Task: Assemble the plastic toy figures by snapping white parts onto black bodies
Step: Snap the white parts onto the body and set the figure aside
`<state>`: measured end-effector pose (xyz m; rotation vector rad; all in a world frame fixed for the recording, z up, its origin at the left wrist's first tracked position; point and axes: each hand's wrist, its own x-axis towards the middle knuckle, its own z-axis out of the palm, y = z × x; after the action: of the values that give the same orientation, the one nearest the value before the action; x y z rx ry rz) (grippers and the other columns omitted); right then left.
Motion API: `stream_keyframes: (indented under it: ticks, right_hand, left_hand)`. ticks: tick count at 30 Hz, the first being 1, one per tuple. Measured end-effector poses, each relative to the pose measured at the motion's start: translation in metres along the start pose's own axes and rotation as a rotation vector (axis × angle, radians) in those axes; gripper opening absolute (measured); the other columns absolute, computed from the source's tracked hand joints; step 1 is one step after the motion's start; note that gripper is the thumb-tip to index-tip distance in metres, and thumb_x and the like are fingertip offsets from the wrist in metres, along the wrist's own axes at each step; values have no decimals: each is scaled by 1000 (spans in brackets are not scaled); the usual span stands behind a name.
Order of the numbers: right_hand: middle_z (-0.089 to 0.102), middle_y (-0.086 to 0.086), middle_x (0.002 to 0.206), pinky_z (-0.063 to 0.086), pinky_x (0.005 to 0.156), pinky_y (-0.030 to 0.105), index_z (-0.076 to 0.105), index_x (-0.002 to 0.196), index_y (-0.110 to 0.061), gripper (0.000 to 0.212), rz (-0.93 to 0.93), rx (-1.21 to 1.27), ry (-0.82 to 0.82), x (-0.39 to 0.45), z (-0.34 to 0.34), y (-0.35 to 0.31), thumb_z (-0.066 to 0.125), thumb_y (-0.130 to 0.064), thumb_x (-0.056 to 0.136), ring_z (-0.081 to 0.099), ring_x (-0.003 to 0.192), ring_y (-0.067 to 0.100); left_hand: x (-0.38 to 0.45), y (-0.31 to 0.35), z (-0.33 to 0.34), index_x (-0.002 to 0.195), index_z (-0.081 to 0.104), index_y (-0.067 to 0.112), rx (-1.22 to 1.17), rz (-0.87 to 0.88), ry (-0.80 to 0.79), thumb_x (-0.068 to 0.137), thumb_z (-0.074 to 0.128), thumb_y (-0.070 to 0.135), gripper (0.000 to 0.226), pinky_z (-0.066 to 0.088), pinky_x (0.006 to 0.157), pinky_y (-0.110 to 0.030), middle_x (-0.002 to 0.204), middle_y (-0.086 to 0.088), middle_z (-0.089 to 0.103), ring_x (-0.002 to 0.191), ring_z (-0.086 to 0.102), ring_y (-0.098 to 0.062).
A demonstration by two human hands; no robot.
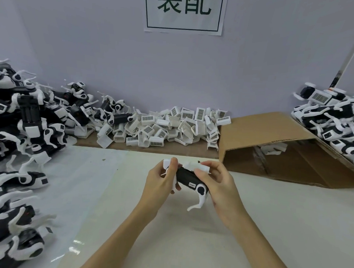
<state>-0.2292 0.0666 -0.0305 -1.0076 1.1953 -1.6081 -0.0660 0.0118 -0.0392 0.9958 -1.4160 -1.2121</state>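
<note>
Pale grey wall rises behind a white work table (269,231), with a printed sign (184,10) taped high on it and a folded cardboard sheet (264,134) leaning at the back right. Above the middle of the table the left hand (161,180) and right hand (216,185) hold one black body (187,178) between them, lifted clear of the surface. The left hand's fingers are wrapped round the far end, where a white piece shows at the thumb; the right hand's thumb and fingers are pressed together on a white part (199,166) sitting on top of the body. The body is a matte black oblong with a small label, a round white joint and a thin curved white leg (199,202) hanging below. It looks light and stiff, hard plastic that should snap rather than bend; the thin leg seems the fragile bit, so the solid black trunk is the place to hold. Loose white parts with barcode stickers (164,127) lie heaped at the wall, with piles of figures on the left (18,125) and right (340,122).
</note>
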Motion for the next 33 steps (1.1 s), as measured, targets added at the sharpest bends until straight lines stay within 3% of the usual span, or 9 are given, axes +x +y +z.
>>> stream_keyframes:
  ticks: [5,8,11,15,18,21,27,33]
  right_hand:
    - [75,-1,107,58,84,31,67,114,-30,20,-122,-249,-120,-6,3,-4,74,-22,97,73,102,22]
    - [72,-10,115,54,89,19,68,130,-39,34,-251,-412,-193,-10,4,-2,67,-20,102,68,110,12]
    - [67,-15,125,44,95,9,67,134,-37,39,-384,-551,-180,-12,5,0,67,-16,101,61,121,3]
    - [59,-21,133,44,103,15,59,139,-30,51,-499,-773,-172,-13,5,7,77,-21,93,54,128,2]
    - [61,-18,129,46,98,20,56,136,-31,61,-628,-1014,-46,-16,8,11,86,-24,84,52,116,4]
    - [71,-9,118,50,92,26,62,131,-24,63,-754,-1095,62,-17,13,12,93,-16,76,52,108,9]
    - [75,-6,115,58,89,34,67,130,-20,65,-767,-1120,91,-19,14,7,96,-15,71,65,103,21]
    - [68,-4,133,53,100,35,59,145,-20,71,-662,-1117,47,-20,13,6,90,-20,81,59,121,21]
  left_hand:
    - [-2,-1,2,100,73,20,-1,15,26,82,52,79,66,51,56,-22,76,-2,76,64,67,-14]
    - [-2,-3,1,100,72,17,10,10,31,81,51,83,72,52,59,-26,78,-8,75,66,68,-15]
    - [-2,-4,2,100,72,17,15,2,29,81,50,85,75,52,64,-30,82,-12,74,67,67,-14]
    - [-4,-4,6,96,73,20,22,-23,55,79,51,85,70,52,66,-32,77,-1,74,67,68,-14]
    - [-6,-3,10,94,71,22,31,-20,70,79,51,84,67,52,68,-34,78,-1,75,66,68,-15]
    - [-8,-1,12,92,69,25,45,-4,82,80,51,83,62,53,70,-39,79,-3,74,66,68,-17]
    - [-11,5,14,94,65,17,58,12,90,79,52,82,67,56,80,-59,82,-10,72,72,66,-22]
    - [-11,9,10,96,68,18,54,12,94,79,51,83,69,56,73,-49,82,-6,74,70,68,-22]
